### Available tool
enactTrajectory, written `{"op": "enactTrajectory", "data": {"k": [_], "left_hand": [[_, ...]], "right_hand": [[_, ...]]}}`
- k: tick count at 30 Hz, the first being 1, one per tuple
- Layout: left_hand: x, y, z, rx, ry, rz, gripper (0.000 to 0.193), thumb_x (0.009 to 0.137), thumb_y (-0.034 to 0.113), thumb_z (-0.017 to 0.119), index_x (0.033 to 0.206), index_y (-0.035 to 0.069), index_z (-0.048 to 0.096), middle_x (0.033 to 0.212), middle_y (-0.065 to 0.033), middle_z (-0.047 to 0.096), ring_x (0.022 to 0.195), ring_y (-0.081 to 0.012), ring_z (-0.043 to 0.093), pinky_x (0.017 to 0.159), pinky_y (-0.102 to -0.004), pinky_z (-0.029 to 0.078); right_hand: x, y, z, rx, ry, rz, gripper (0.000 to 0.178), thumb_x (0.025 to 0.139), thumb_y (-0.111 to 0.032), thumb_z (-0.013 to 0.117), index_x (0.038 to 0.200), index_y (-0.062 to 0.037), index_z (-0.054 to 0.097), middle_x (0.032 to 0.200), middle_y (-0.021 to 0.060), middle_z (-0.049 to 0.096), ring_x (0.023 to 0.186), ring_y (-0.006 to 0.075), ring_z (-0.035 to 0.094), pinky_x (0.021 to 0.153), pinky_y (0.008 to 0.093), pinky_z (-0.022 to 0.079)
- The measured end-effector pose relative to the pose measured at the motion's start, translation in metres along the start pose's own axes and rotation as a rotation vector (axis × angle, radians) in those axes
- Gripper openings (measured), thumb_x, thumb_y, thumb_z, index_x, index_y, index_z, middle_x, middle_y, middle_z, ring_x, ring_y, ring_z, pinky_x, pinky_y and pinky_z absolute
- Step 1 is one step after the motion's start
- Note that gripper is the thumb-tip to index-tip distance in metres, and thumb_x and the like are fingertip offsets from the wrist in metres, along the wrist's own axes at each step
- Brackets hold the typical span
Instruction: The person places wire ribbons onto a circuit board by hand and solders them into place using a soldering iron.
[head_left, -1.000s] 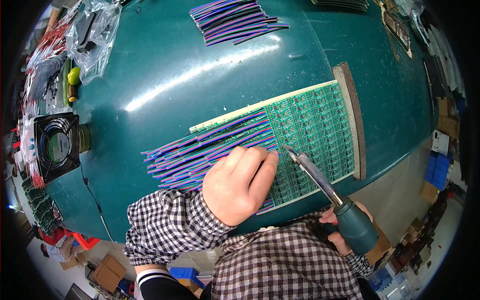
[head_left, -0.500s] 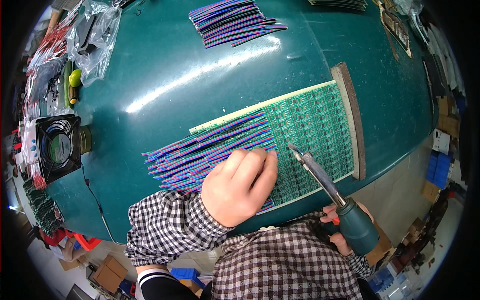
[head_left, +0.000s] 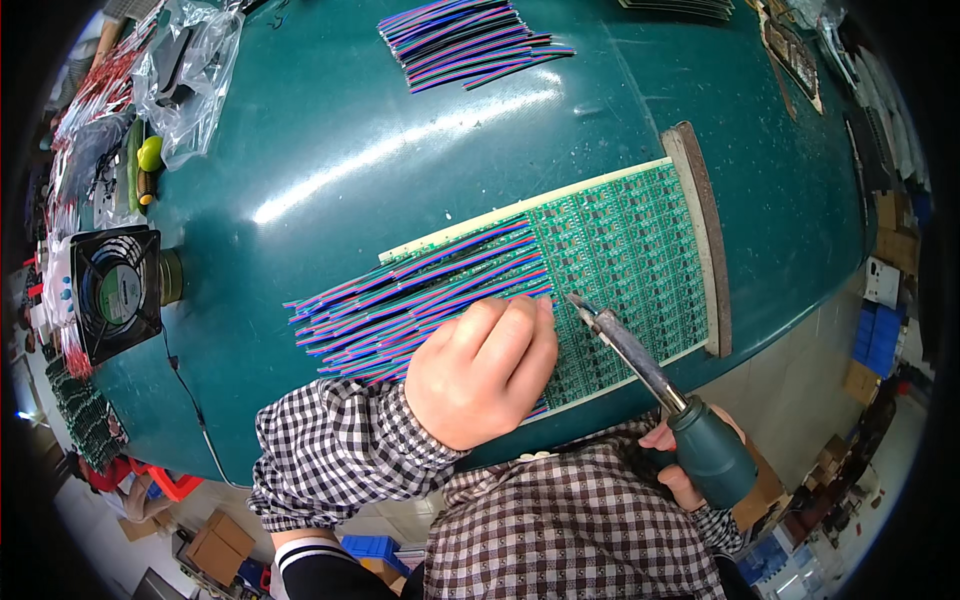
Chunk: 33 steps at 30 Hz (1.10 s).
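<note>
A green circuit board panel (head_left: 640, 270) with pale edge strips lies at a slant on the table. Flat multicoloured ribbon wires (head_left: 430, 275) run in rows over its left part, their right ends meeting the board midway. My left hand (head_left: 485, 370) rests on these wires, its fingers pinched near the board; a wire end seems to be between the fingertips, partly hidden. In my right hand (head_left: 690, 465) is a soldering iron (head_left: 712, 455) with a dark green handle, fingers wrapped round it. The iron's tip hovers at or just above the board, right of my left fingertips; contact cannot be made out.
A brown bar (head_left: 700, 240) lies along the panel's right edge. Farther back is a bundle of ribbon wires (head_left: 455, 45). At the left stand a black fan (head_left: 117, 293) and a clear plastic bag (head_left: 205, 85). A cable (head_left: 200, 420) trails down the table's left side.
The soldering iron's tip has shifted slightly left and down, closer to my left fingertips. My left hand has barely moved, still pinching at the wires.
</note>
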<state>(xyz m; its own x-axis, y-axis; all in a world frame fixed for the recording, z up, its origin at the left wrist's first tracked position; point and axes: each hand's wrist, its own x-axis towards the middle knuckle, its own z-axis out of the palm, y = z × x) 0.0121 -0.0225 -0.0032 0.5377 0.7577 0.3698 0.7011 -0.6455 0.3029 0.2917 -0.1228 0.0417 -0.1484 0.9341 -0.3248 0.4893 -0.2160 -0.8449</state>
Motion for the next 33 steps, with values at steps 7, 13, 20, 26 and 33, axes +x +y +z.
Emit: {"op": "enactTrajectory", "data": {"k": [7, 13, 20, 26, 33], "left_hand": [[0.0, -0.0007, 0.0008, -0.004, 0.028, 0.025, 0.026, 0.076, 0.007, 0.069, 0.099, -0.003, 0.07, 0.097, -0.0107, 0.064, 0.086, -0.0206, 0.065, 0.07, -0.028, 0.055], [-0.0005, -0.0012, 0.0015, 0.002, 0.035, 0.029, 0.024, 0.076, 0.007, 0.069, 0.097, -0.003, 0.07, 0.097, -0.0107, 0.065, 0.086, -0.0205, 0.065, 0.07, -0.0278, 0.055], [-0.0013, -0.0015, 0.0039, 0.009, 0.054, 0.027, 0.023, 0.075, 0.008, 0.069, 0.096, -0.003, 0.07, 0.098, -0.0109, 0.065, 0.086, -0.0204, 0.065, 0.069, -0.0273, 0.054], [-0.0004, -0.0031, 0.0045, 0.002, 0.035, 0.048, 0.028, 0.072, 0.008, 0.067, 0.097, -0.003, 0.069, 0.099, -0.0115, 0.064, 0.085, -0.0196, 0.063, 0.068, -0.0271, 0.054], [0.0005, -0.0014, 0.0035, 0.023, 0.024, 0.052, 0.029, 0.072, 0.009, 0.067, 0.098, -0.003, 0.068, 0.099, -0.011, 0.062, 0.084, -0.0193, 0.062, 0.067, -0.0271, 0.053]], "right_hand": [[0.0018, -0.002, 0.0008, 0.0, 0.018, -0.019, 0.053, 0.085, -0.059, 0.076, 0.105, -0.0099, 0.075, 0.092, 0.0029, 0.076, 0.086, 0.0252, 0.071, 0.08, 0.0394, 0.057], [0.0019, -0.0037, 0.0008, 0.024, -0.002, 0.014, 0.052, 0.086, -0.059, 0.076, 0.104, -0.0103, 0.076, 0.094, 0.0033, 0.076, 0.087, 0.0258, 0.072, 0.082, 0.0394, 0.057], [0.0012, 0.0017, -0.0004, -0.013, -0.024, -0.012, 0.051, 0.085, -0.057, 0.077, 0.101, -0.0095, 0.077, 0.099, 0.0075, 0.075, 0.088, 0.0279, 0.072, 0.08, 0.04, 0.058], [0.0012, 0.0022, 0.0002, -0.01, -0.022, -0.006, 0.05, 0.082, -0.056, 0.08, 0.1, -0.0092, 0.077, 0.101, 0.0096, 0.074, 0.087, 0.0283, 0.072, 0.079, 0.0397, 0.058], [0.0002, 0.0035, -0.0001, -0.042, -0.021, -0.024, 0.05, 0.081, -0.055, 0.081, 0.099, -0.0086, 0.077, 0.102, 0.0102, 0.073, 0.086, 0.0276, 0.072, 0.078, 0.0384, 0.058]]}}
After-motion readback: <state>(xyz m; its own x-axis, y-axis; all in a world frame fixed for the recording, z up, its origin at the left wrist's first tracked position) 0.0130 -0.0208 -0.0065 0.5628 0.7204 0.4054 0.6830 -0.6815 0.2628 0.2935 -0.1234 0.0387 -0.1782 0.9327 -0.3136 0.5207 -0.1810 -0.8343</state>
